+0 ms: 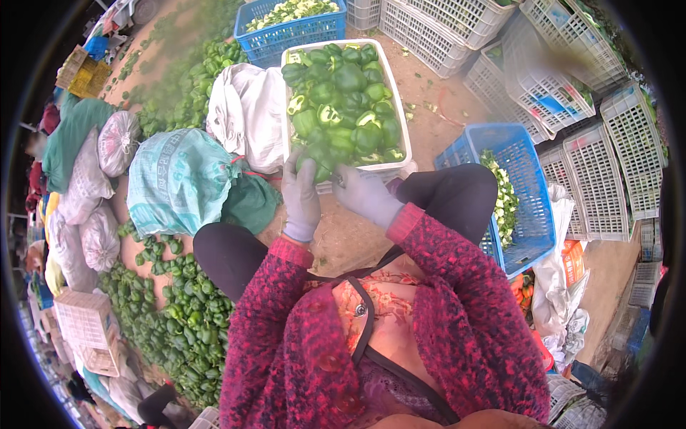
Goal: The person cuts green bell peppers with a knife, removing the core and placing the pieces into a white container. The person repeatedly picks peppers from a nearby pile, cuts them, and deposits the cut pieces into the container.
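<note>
Both my hands wear pale grey gloves and meet at the near edge of a white crate heaped with green bell peppers. My left hand is closed on a green bell pepper, its fingers upright along the left side. From the other side my right hand comes up to the same pepper, fingers bent and pressed together. A small dark bit shows at its fingertips, too small to name. Some peppers in the crate are cut open, with pale insides showing.
A blue crate with pale green scraps stands by my right knee; another blue crate is beyond. Grey crates are stacked at right. A green-white sack and loose peppers lie at left.
</note>
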Action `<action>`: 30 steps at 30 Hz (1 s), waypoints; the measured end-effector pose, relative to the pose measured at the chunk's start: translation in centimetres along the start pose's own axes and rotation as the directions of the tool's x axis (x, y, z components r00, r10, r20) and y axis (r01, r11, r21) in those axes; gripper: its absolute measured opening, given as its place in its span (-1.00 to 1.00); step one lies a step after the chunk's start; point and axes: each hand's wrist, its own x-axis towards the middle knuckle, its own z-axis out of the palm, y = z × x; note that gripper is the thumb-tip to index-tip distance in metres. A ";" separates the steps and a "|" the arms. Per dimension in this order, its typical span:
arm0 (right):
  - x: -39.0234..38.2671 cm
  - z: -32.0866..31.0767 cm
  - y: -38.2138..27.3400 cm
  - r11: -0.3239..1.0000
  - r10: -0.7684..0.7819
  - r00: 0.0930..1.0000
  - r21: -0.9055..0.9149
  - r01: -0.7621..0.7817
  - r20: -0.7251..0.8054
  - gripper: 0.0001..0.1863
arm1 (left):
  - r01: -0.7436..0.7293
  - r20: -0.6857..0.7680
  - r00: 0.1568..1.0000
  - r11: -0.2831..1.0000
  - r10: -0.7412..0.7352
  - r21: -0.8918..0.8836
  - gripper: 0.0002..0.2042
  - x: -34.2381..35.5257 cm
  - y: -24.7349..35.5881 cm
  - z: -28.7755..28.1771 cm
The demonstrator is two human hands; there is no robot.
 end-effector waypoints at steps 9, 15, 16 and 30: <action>2.5 0.9 2.6 0.821 0.074 0.903 0.488 -0.296 0.424 -0.57 | 0.286 0.222 0.956 0.776 -0.192 -0.563 -0.51 0.7 -1.1 -0.3; 1.2 -1.9 3.5 0.979 -0.076 0.975 0.202 0.033 0.209 -0.58 | 0.168 0.043 0.986 0.921 -0.164 -0.352 -0.57 2.3 -1.6 -0.3; -0.1 -3.1 3.5 0.992 -0.119 0.985 0.049 0.114 0.125 -0.57 | 0.156 0.014 0.987 0.937 -0.159 -0.312 -0.58 2.7 -1.4 -0.4; 2.3 -8.8 -1.7 0.933 -0.360 0.918 0.077 0.352 0.167 -0.14 | 0.574 0.560 0.763 0.737 -0.323 -0.357 -0.47 2.0 4.2 0.6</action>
